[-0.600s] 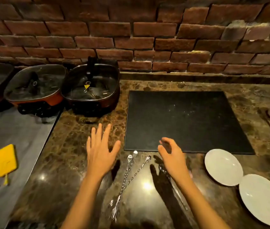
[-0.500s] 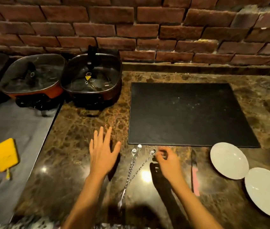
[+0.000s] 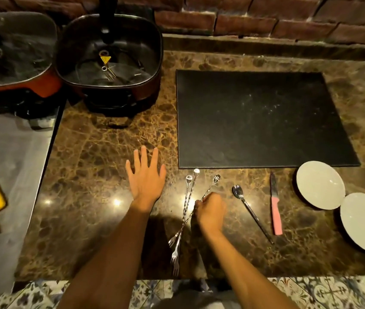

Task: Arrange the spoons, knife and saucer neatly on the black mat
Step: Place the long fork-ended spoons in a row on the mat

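The rectangular black mat (image 3: pixel 264 119) lies bare on the brown marbled stone counter (image 3: pixel 101 157), its near edge the line that everything sits below; the right hand (image 3: pixel 210 211) is closed in a pinch on the twisted stem of one long silver bar spoon (image 3: pixel 209 188), beside two more twisted spoons (image 3: pixel 189 192) lying crossed. The left hand (image 3: pixel 146 178) is spread flat, fingers apart, just left of the mat's near-left corner; right of the pinching hand lie a plain steel spoon (image 3: pixel 247 208), a pink-handled knife (image 3: pixel 275 208), and two white round saucers (image 3: pixel 321 185) touching rim to rim near the mat's near-right corner, the farther one close to the counter's front edge.
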Action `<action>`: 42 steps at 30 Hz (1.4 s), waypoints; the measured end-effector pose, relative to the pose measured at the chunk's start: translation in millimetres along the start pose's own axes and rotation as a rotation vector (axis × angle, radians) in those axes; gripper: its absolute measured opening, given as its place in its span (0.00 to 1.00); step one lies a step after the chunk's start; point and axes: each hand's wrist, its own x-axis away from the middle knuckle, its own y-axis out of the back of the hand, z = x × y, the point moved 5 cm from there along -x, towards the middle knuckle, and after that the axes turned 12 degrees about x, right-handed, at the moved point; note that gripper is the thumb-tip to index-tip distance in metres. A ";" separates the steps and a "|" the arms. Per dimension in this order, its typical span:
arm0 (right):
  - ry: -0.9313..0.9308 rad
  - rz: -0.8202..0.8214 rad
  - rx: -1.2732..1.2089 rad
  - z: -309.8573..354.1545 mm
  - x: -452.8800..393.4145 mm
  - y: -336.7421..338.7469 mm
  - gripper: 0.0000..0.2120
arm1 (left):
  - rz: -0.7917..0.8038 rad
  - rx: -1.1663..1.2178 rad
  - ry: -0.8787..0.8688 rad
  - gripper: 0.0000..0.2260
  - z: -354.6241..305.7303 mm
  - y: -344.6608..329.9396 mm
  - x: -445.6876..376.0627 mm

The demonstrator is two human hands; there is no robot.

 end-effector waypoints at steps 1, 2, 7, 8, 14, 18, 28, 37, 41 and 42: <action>0.005 -0.006 0.019 3.5 -0.7 -1.0 0.08 | -0.009 -0.013 -0.007 0.27 -0.2 -1.2 -2.0; 0.003 -0.013 0.033 6.8 -1.0 -1.1 0.08 | -0.018 -0.017 -0.016 0.27 -0.1 -1.7 -3.5; -0.017 -0.041 0.048 12.4 -2.2 0.9 0.03 | -0.047 -0.026 -0.047 0.27 3.1 -4.8 -7.4; -0.014 -0.046 0.052 12.3 -1.4 0.9 0.02 | -0.054 -0.026 -0.049 0.27 3.2 -5.2 -8.2; 0.019 -0.111 0.114 18.1 -3.8 5.3 0.03 | -0.080 -0.024 -0.053 0.27 3.7 -7.3 -9.2; -0.025 -0.106 0.094 21.1 -9.3 8.7 0.03 | -0.082 -0.005 -0.050 0.27 1.4 -4.6 -8.0; -0.073 -0.079 -0.151 14.5 -28.3 20.9 0.12 | -0.064 0.009 -0.029 0.28 1.7 -1.8 -7.3; 0.051 -0.066 -0.022 65.1 -129.7 67.2 0.07 | -0.209 -0.018 -0.092 0.25 4.2 -6.4 -3.9; 0.162 -0.023 0.143 101.7 -170.8 81.2 0.08 | -0.296 -0.048 -0.135 0.23 6.5 -11.7 -4.1; 0.185 -0.017 0.177 108.3 -177.0 82.2 0.08 | -0.284 -0.050 -0.127 0.24 7.3 -13.3 -5.6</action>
